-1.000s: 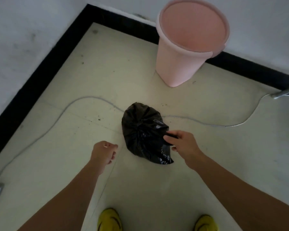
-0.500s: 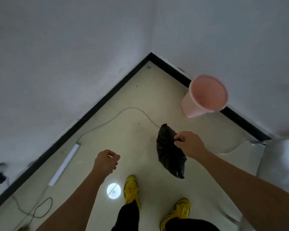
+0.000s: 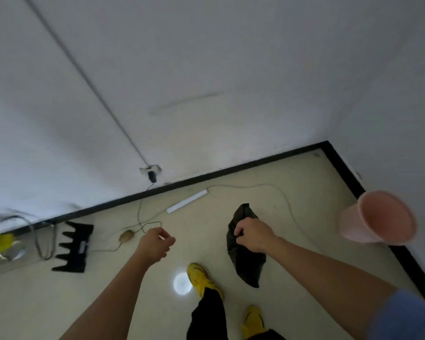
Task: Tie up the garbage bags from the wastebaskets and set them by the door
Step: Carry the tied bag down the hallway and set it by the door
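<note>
We see dim, even light. A round glare spot (image 3: 182, 283) shines on the floor (image 3: 304, 204) below the left hand (image 3: 155, 244) and right hand (image 3: 253, 235). Motion blur smears the wastebasket (image 3: 375, 219) to their right, and the edges bend.

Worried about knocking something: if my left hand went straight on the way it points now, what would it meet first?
Probably nothing close. The left hand points up and right, toward the white strip on the floor by the wall. Depth is unclear, and the hand seems well above the strip.

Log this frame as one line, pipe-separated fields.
right hand: grips black garbage bag, hanging | left hand: holds nothing | pink wastebasket: empty, by wall
</note>
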A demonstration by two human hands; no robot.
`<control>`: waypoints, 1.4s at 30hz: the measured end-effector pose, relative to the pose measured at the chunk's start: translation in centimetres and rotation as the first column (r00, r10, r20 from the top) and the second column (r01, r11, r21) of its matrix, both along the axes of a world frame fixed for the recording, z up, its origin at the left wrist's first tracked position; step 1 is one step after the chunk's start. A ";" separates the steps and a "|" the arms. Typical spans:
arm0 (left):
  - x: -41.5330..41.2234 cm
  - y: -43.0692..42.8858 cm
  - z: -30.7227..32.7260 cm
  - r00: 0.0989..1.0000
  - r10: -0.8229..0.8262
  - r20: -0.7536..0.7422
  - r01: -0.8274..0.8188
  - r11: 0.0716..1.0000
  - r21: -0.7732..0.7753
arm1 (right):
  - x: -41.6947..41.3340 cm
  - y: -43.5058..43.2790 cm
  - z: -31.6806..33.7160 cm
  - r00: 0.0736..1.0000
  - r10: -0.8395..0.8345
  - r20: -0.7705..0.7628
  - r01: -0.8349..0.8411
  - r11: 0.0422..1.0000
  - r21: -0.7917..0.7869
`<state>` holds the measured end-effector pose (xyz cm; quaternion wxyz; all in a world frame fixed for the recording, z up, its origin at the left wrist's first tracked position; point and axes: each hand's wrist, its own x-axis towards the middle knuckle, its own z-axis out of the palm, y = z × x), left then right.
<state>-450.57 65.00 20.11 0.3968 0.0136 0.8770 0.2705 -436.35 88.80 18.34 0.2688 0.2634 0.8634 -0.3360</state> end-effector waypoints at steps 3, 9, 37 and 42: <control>0.0 -9.4 3.6 0.987 0.147 -0.069 -0.149 0.988 -0.026 | -4.3 -6.6 3.3 0.975 0.218 -0.030 -0.218 0.976 0.015; -0.7 -29.8 9.2 0.867 0.462 -0.185 -0.470 0.883 0.002 | -14.4 -23.1 9.0 0.828 0.554 -0.083 -0.543 0.830 0.128; -17.3 -109.2 17.0 0.392 0.856 -0.338 -0.911 0.411 -0.016 | -56.4 -112.2 15.8 0.219 0.910 -0.352 -0.938 0.295 0.181; -23.7 -119.4 17.8 0.375 0.865 -0.333 -0.919 0.394 -0.011 | -64.0 -124.7 17.0 0.173 0.924 -0.341 -0.947 0.251 0.202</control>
